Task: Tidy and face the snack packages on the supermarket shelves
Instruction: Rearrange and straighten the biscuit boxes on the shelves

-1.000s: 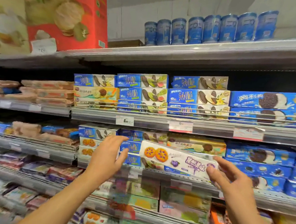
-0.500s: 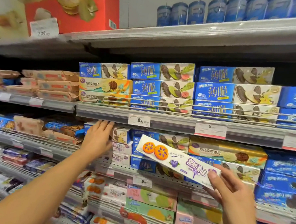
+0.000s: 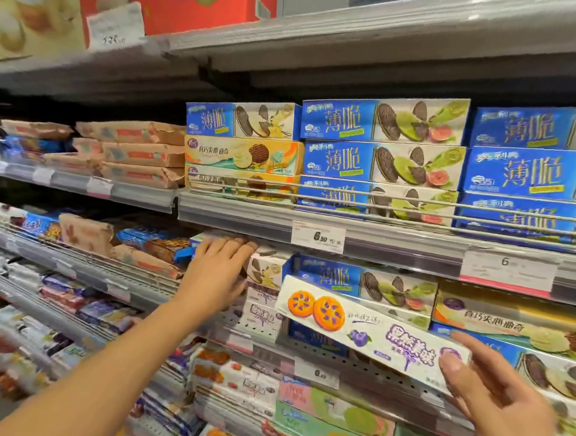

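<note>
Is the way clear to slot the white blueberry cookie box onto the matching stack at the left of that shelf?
Not yet. The left hand lies flat against the blue box on top of the matching white stack, covering the spot. The right hand holds the white blueberry cookie box out in front of the shelf.

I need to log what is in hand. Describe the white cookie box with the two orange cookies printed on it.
The white cookie box is long and slim, apparently printed cardboard. Two orange round cookies with purple filling are pictured at its left end, then a blueberry, then purple lettering. It looks closed and undamaged. It is held in front of the shelves, tilted, left end higher. The right hand holds its right end, thumb on the front face; nothing else visibly touches it.
</note>
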A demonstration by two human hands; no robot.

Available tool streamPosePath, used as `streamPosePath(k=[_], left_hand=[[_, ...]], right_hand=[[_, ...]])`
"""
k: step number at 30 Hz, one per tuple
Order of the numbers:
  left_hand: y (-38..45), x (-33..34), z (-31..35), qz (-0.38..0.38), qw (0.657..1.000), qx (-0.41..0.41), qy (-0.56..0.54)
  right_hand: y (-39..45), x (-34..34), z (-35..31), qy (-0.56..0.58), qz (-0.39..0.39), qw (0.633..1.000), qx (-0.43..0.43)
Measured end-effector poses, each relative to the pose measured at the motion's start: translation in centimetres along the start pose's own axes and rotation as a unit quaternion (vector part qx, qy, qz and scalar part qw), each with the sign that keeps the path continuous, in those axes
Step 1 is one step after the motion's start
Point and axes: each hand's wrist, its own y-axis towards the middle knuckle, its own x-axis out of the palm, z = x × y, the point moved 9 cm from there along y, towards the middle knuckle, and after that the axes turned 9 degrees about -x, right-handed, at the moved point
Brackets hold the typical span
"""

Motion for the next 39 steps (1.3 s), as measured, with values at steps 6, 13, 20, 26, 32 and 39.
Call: streamPosePath(k=[6,13,20,26,32,39], left_hand=[[-0.9,-2.2,-1.5,0.010,0.998,0.031,-0.053],[-3.4,-5.2,-8.2,-0.026,0.985,-0.006,-0.169],[-5.7,-0.8,-15.3,-0.119,0.828,-0.130,-0.533],[-6.6,1.7,-15.5,-0.192,0.666,-0.137,-0.708],[-7.0,2.5,-15.2,-0.210,0.630,-0.137,-0.735],[-7.3,3.5,-16.4,-0.201,0.587,-0.169,-0.766]], right_hand=[[-0.9,2.1,-2.3,-0.017,0.022,0.997,-0.076],[-3.5,6.2,-2.9,-0.016,0.049,0.992,-0.119],[-5.7,11.2,-2.2,-0.007,0.039,0.991,-0.128],[-6.7,16.6,-1.6,-0.046,0.003,0.989,-0.138],[-8.0,21.6,-1.8,-0.057,-0.036,0.983,-0.171],[-7.6,24.2,-2.9,-0.159,-0.058,0.960,-0.224]])
